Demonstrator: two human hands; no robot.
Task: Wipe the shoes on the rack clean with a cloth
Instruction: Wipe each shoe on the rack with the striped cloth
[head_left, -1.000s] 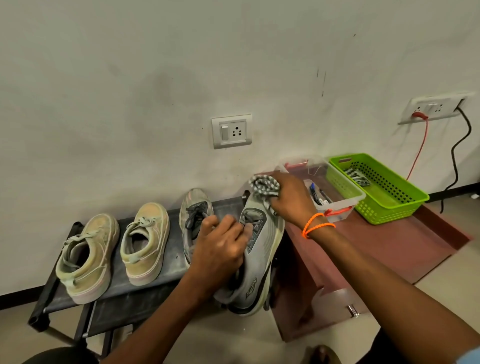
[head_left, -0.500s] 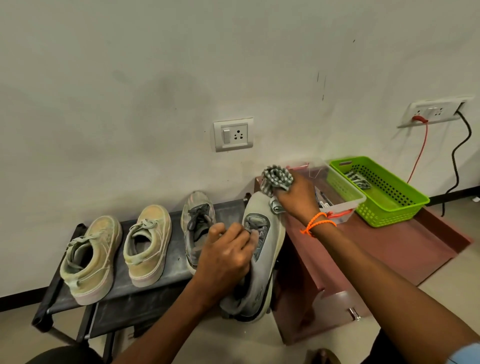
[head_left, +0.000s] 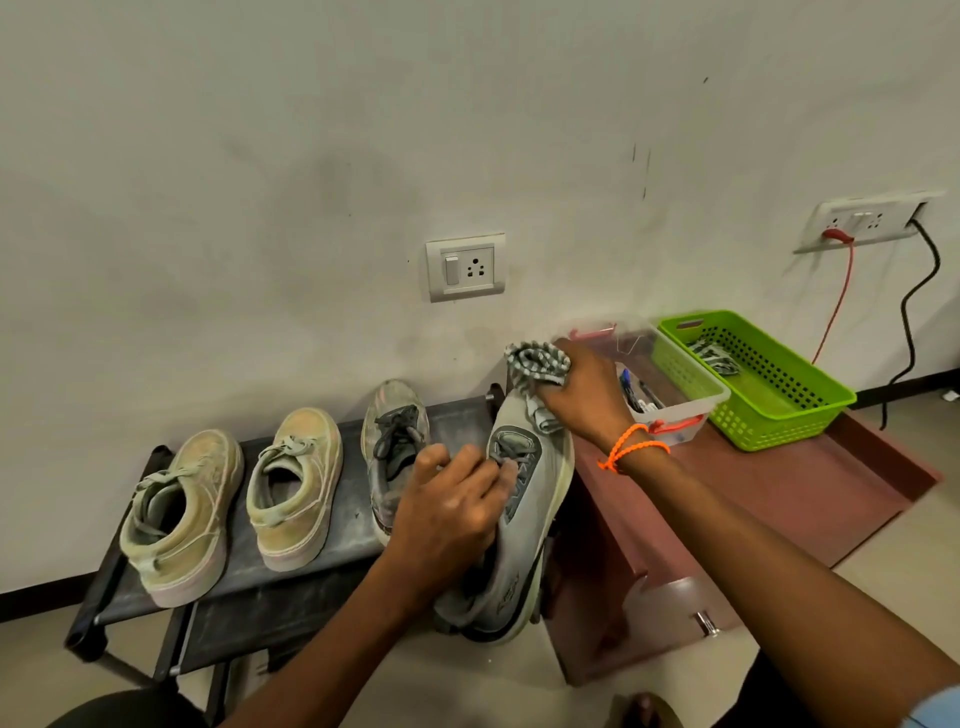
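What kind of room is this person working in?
Probably a home entryway or a spare corner of a room. A low shoe rack with worn shoes stands against a scuffed plain wall, beside a wall socket and a green basket on a low reddish cabinet.

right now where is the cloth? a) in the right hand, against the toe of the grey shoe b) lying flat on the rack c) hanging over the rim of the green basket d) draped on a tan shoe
a: the right hand grips the bunched cloth and holds it against the toe of the grey shoe, which the left hand holds at its laces.
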